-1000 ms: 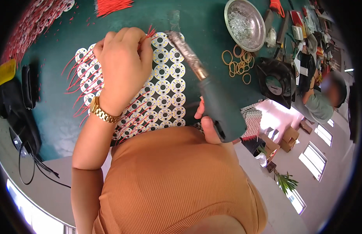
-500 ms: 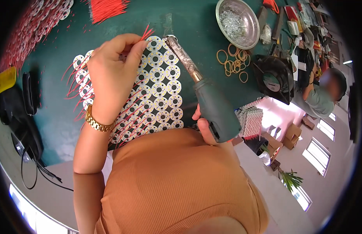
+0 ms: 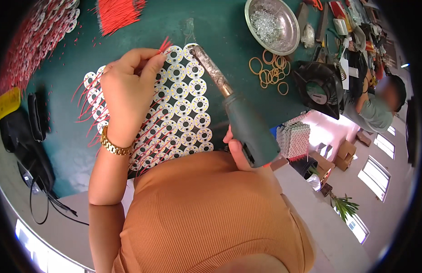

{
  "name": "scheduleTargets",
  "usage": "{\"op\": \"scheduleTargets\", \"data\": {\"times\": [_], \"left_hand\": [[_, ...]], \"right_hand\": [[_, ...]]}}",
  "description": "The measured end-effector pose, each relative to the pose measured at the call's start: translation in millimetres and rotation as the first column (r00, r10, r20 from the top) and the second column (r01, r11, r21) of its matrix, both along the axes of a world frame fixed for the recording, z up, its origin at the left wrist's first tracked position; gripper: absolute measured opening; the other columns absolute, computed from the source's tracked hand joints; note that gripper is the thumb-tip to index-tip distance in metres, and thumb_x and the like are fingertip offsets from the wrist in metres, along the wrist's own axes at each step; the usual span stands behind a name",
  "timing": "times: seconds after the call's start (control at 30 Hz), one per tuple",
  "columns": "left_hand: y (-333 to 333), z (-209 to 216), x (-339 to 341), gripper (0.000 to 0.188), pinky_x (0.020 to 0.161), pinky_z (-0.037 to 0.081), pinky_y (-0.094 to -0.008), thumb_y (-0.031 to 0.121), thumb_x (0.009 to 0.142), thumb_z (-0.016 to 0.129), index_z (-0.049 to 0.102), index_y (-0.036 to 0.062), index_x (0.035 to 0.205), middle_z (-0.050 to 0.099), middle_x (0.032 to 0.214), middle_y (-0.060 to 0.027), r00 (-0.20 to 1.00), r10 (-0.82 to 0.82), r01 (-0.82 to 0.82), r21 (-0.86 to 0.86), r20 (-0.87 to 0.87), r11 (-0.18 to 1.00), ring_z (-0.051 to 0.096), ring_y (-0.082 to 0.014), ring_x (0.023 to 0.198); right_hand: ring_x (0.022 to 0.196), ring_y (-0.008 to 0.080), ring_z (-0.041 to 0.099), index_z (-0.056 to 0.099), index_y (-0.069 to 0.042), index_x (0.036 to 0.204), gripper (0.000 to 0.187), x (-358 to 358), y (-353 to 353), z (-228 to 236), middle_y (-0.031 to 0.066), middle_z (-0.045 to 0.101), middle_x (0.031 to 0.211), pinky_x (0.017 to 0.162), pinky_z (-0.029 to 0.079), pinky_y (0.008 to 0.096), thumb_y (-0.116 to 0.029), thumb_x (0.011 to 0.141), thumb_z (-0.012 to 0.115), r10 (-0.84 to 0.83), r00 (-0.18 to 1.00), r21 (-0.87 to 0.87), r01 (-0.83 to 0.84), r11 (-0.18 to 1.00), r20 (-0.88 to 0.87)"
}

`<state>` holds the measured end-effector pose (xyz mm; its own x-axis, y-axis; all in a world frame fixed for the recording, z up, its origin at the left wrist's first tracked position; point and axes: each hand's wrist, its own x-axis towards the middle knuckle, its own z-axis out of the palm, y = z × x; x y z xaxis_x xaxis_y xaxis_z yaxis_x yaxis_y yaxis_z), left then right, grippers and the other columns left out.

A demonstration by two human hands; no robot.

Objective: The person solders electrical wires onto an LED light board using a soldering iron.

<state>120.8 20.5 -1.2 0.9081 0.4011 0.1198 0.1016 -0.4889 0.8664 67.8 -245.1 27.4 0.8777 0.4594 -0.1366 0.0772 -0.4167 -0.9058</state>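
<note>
My left hand, with a gold watch at the wrist, pinches a small bunch of red wires between thumb and forefinger. Beneath it lies a panel of round white LED boards, set in rows. Red wires trail from several boards on its left and lower part. My right hand is closed on a soldering iron with a dark green body, which hides most of the fingers. The iron's blackened metal end is over the board at the panel's far right corner; whether it touches cannot be made out.
Far left are wired boards and a pile of red wires. To the right stand a metal bowl of clear bits, rubber bands and a black fan. A black pouch lies left. Another person sits at right.
The whole view has shifted slightly. The red wires in my left hand are bunched closer together. The iron's end sits a little differently, and more of the far corner board shows.
</note>
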Motion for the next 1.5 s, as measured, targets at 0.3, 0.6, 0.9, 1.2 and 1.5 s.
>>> {"op": "scheduleTargets", "data": {"times": [0.3,0.6,0.9,1.2,1.5], "left_hand": [[-1.2,7.6,-0.5,0.009,0.065,0.045,-0.0309,0.011,0.087,0.071,0.068,0.0045,0.082,0.065,0.064,-0.0032,0.998,-0.051,0.054,0.081,-0.033,0.995,0.059,-0.0162,0.057],[-7.1,-0.5,-3.3,0.009,0.085,0.035,-0.0387,0.016,0.087,0.071,0.067,0.0107,0.081,0.062,0.071,0.0007,0.996,-0.091,0.09,0.269,-0.01,0.959,0.055,-0.0197,0.073],[-8.4,-3.4,-2.8,0.008,0.084,0.036,-0.0405,0.015,0.086,0.07,0.064,0.0116,0.082,0.062,0.075,-0.0001,0.993,-0.119,0.101,0.413,0.019,0.905,0.055,-0.0223,0.075],[-9.9,-2.9,-2.3,0.008,0.085,0.036,-0.0423,0.015,0.088,0.067,0.062,0.0105,0.083,0.064,0.078,-0.0036,0.993,-0.121,0.103,0.456,0.012,0.884,0.055,-0.026,0.077],[-9.5,-3.1,-1.5,0.009,0.085,0.037,-0.0432,0.015,0.088,0.067,0.061,0.0103,0.083,0.064,0.078,-0.0041,0.992,-0.126,0.105,0.471,0.014,0.876,0.056,-0.0269,0.077]], "right_hand": [[0.081,0.0189,0.06,0.063,-0.003,0.093,0.015,-26.5,-49.9,-69.1,0.0041,0.063,0.09,0.076,0.049,0.0347,-0.013,0.083,0.069,-0.132,0.988,-0.038,0.13,0.991,-0.085],[0.069,0.0153,0.059,0.064,-0.004,0.093,0.011,-9.0,-3.5,-27.1,0.0052,0.062,0.079,0.062,0.048,0.0294,-0.012,0.085,0.068,-0.105,0.991,0.133,0.094,0.987,0.083],[0.07,0.0157,0.058,0.063,-0.006,0.091,0.008,-21.5,-20.8,-38.1,0.003,0.063,0.08,0.064,0.047,0.0277,-0.01,0.085,0.067,-0.005,0.997,0.017,0.004,1.0,0.082],[0.07,0.0244,0.065,0.067,-0.01,0.094,0.019,-10.9,-0.8,-20.5,0.005,0.065,0.087,0.068,0.054,0.0382,-0.02,0.079,0.072,-0.07,0.985,-0.102,0.087,0.991,0.158],[0.068,0.016,0.064,0.066,-0.008,0.089,0.008,-8.9,-2.7,-14.7,-0.0005,0.065,0.078,0.065,0.05,0.031,-0.013,0.082,0.069,-0.06,0.994,-0.178,0.075,0.981,0.089]]}}
